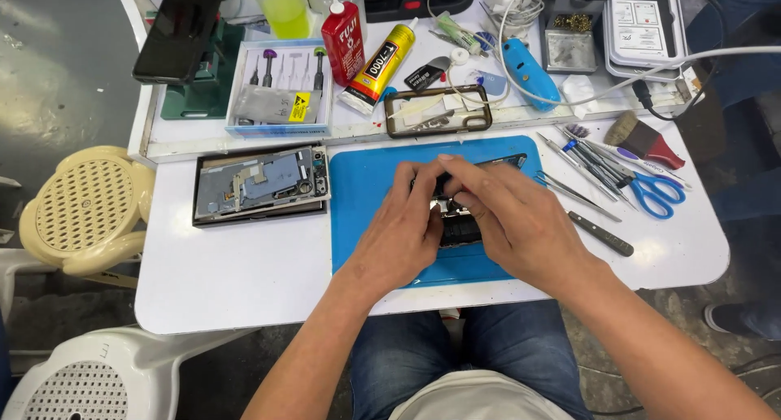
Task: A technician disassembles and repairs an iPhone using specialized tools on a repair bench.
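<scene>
Opened phone (457,225): on blue mat (366,184), steadied there by left hand (399,233); right hand (512,216) pinches its upper parts. Tweezers (573,192) beside, within reach.

The opened black phone (458,223), internal components exposed, lies flat at the centre of the blue work mat (366,192) on the white counter (244,265), its long axis pointing away from the person, largely covered by both hands.
</scene>
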